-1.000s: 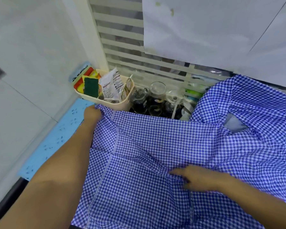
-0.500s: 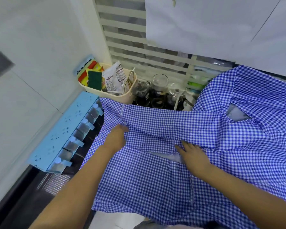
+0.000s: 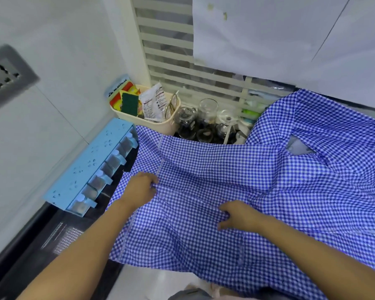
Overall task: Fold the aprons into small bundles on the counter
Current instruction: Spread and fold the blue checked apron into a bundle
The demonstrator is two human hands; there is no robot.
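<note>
apron (image 3: 225,169): blue check cloth, lies on the dark desk (image 3: 26,252) under both hands, spreads to 12 and 3 o'clock | left hand (image 3: 142,189): fingers bent, grips cloth near its 9 o'clock edge | right hand (image 3: 240,215): pinches a fold in the middle | room: blue rack (image 3: 91,167) on wall at 9 o'clock; basket (image 3: 160,126), jars (image 3: 206,120) at 12

1. My left hand (image 3: 141,189) has left the apron's (image 3: 204,234) far corner, just beside the beige basket (image 3: 160,124). It now sits well away from the basket, nearer to me, with its fingers curled into the cloth at the seam.
2. My right hand (image 3: 238,215) no longer lies flat. Its fingers have curled and pinch up a small ridge of cloth, farther from the basket than before.
3. The pale strip that showed by my right hand half a second ago is now covered.
</note>
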